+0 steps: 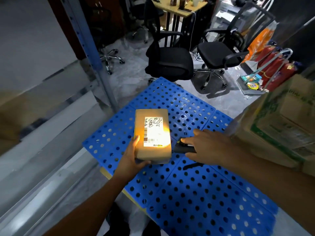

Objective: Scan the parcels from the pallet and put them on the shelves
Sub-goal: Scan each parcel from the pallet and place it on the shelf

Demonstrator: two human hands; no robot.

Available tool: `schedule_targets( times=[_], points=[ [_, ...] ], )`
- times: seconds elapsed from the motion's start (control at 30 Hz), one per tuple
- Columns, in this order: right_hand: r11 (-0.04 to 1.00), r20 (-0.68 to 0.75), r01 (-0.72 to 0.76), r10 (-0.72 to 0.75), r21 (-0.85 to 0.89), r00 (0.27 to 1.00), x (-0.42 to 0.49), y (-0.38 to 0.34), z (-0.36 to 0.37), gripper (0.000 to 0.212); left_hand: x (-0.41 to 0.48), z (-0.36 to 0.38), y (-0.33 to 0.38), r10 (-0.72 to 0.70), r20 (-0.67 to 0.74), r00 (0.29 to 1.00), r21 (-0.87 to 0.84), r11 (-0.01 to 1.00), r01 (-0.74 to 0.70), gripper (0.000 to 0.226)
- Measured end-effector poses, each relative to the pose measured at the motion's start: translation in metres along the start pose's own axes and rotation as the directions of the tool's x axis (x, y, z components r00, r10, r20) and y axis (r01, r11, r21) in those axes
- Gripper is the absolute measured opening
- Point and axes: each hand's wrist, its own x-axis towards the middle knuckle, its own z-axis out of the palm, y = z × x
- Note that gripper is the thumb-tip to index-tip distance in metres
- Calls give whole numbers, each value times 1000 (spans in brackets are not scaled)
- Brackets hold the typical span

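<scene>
Fingers (144, 163) of the left hand (133, 155) curl under the near left corner of a brown parcel (152, 114), with the thumb pressed against its left side. The parcel's white label (153, 132) faces up. The right hand (209, 145) is wrapped around a black scanner (184, 148), thumb on top, just beside the parcel's right side. The scanner's front points at the label, which is lit by a yellow glow. The parcel sits over the left half of the blue perforated pallet (196, 193), near its left edge; whether it touches the pallet cannot be told. Wrapped cartons (289, 116) stand at the pallet's right edge. A blue shelf upright (92, 48) rises past its left edge. Beyond the far edge are two black office chairs (170, 60), a desk (180, 7) and red fire extinguishers (276, 65).
</scene>
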Motion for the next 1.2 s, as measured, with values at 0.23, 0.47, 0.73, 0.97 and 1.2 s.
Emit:
schedule_targets(
  times=[0.23,0.47,0.73,0.97,1.2],
  points=[
    [1000,-88,-29,29,-7,996,-8,-1,-8,60,0,-1,1,20,19,1000,14,1000,-20,122],
    [997,-27,8,-10,-81,1000,-1,-16,-14,60,-1,0,2,16,-6,1000,-15,1000,-17,115],
    [994,-81,-16,7,-106,997,-8,-2,-15,61,-2,-3,2,85,0,996,-50,995,-85,106],
    [773,8,-182,223,608,975,26,-24,31,61,-29,-16,-1,-1,-77,997,-202,979,-15,110],
    [596,-31,-17,71,803,997,114,-117,3,59,-45,-87,-20,-134,-362,922,-366,930,-9,106]
  ],
)
